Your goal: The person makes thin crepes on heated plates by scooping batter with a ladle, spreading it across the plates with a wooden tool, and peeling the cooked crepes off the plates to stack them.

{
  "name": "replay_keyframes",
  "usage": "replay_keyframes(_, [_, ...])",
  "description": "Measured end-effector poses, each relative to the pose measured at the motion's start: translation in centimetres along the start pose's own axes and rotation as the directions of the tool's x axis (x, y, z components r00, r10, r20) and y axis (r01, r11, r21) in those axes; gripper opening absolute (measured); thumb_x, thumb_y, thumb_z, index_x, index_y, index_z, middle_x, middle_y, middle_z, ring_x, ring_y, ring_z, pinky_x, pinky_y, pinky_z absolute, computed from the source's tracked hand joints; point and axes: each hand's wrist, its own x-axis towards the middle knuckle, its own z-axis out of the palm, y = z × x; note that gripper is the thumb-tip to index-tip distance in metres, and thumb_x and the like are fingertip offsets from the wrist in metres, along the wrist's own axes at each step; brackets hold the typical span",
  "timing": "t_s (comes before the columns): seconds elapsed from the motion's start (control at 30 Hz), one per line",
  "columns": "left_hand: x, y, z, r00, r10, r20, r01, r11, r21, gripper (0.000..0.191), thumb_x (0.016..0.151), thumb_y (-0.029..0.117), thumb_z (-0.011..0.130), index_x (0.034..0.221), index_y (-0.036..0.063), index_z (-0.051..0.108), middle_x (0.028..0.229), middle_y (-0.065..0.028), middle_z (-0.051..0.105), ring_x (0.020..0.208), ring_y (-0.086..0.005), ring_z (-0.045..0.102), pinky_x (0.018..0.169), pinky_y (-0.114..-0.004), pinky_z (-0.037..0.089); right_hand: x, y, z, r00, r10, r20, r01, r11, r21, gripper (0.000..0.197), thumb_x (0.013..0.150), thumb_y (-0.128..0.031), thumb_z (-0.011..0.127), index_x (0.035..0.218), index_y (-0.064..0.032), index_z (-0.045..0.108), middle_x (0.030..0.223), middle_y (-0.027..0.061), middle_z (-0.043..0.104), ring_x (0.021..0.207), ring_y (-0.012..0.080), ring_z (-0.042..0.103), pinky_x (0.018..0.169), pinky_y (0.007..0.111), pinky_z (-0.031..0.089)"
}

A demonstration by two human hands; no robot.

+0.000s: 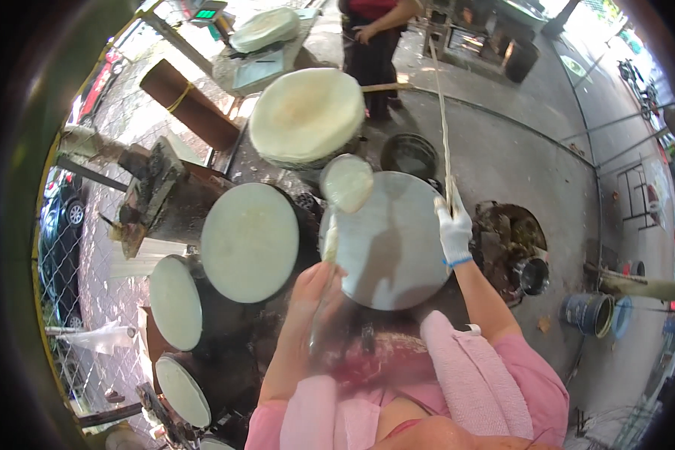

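My left hand [318, 281], bare, grips the handle of a ladle [346, 181]. Pale, wet-looking batter shows in the ladle's bowl, which overlaps the upper left rim of a round grey griddle [410, 225]. A white knitted glove with a blue cuff covers my right hand [454, 230], closed around a long thin stick [443, 112] that points away from me. That hand is over the griddle's right edge. Shadows fall across the bare plate. Left of it, a pale round sheet [250, 242] covers another round surface.
Beyond the ladle is a large pale round stack [306, 118]; a dark bucket [409, 156] stands beside it. More pale rounds [175, 302] curve along my left. Another person [374, 50] stands ahead. A cluttered round container [509, 247] and a paint-type bucket [588, 314] are at right.
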Motion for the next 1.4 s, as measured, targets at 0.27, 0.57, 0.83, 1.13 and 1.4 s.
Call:
replay_keyframes(0.27, [17.0, -17.9, 0.7, 0.923, 0.374, 0.087, -0.261, 0.446, 0.856, 0.031, 0.089, 0.029, 0.063, 0.094, -0.0006, 0.054, 0.065, -0.0070, 0.057, 0.052, -0.0211, 0.057, 0.046, -0.034, 0.044, -13.7, 4.9, -11.2, 0.966, 0.257, -0.018, -0.252, 0.928, -0.273, 0.057, 0.091, -0.028, 0.060, 0.142, -0.0125, 0.039, 0.121, 0.0156, 0.060, 0.100, 0.0171, 0.061, 0.086, 0.028, 0.045])
replay_keyframes(0.57, [13.3, -10.8, -1.3, 0.618, 0.760, 0.204, -0.290, -0.021, 0.957, 0.029, 0.086, 0.026, 0.066, 0.097, 0.0044, 0.049, 0.072, -0.0191, 0.058, 0.067, -0.0410, 0.060, 0.055, -0.046, 0.046, -17.7, 9.7, -9.5, 0.977, 0.194, -0.091, -0.181, 0.525, -0.832, 0.053, 0.089, -0.036, 0.060, 0.139, -0.0271, 0.045, 0.072, 0.0144, 0.058, 0.063, 0.0303, 0.059, 0.061, 0.043, 0.047])
replay_keyframes(0.83, [4.8, -8.8, -7.2, 0.731, 0.680, -0.046, -0.363, 0.445, 0.819, 0.020, 0.095, 0.016, 0.052, 0.084, 0.0013, 0.045, 0.062, -0.0028, 0.041, 0.053, -0.0113, 0.040, 0.048, -0.031, 0.035, -15.4, 3.7, -5.8, 0.945, 0.326, 0.024, -0.248, 0.762, -0.599, 0.044, 0.090, -0.037, 0.059, 0.129, -0.0182, 0.055, 0.075, 0.0176, 0.065, 0.061, 0.0233, 0.061, 0.062, 0.039, 0.048])
replay_keyframes(1.13, [-1.8, -10.9, -9.5, 0.803, 0.596, -0.023, -0.353, 0.506, 0.787, 0.011, 0.093, 0.011, 0.054, 0.086, 0.0035, 0.050, 0.060, 0.0011, 0.046, 0.046, -0.0064, 0.042, 0.041, -0.022, 0.033, -15.7, 3.2, -2.5, 0.775, 0.584, 0.242, -0.549, 0.811, -0.201, 0.036, 0.091, -0.029, 0.060, 0.124, -0.0137, 0.061, 0.066, -0.0011, 0.059, 0.057, 0.0059, 0.052, 0.052, 0.024, 0.043])
replay_keyframes(1.4, [-5.0, -10.0, -7.5, 0.824, 0.501, -0.264, -0.266, 0.755, 0.600, 0.013, 0.094, 0.014, 0.054, 0.092, 0.0013, 0.053, 0.060, -0.0001, 0.052, 0.048, -0.0060, 0.047, 0.045, -0.024, 0.037, -13.1, 5.6, -4.7, 0.707, 0.596, 0.381, -0.608, 0.787, -0.104, 0.035, 0.092, -0.022, 0.060, 0.124, -0.0084, 0.061, 0.068, -0.0074, 0.051, 0.055, 0.0020, 0.044, 0.050, 0.020, 0.039])
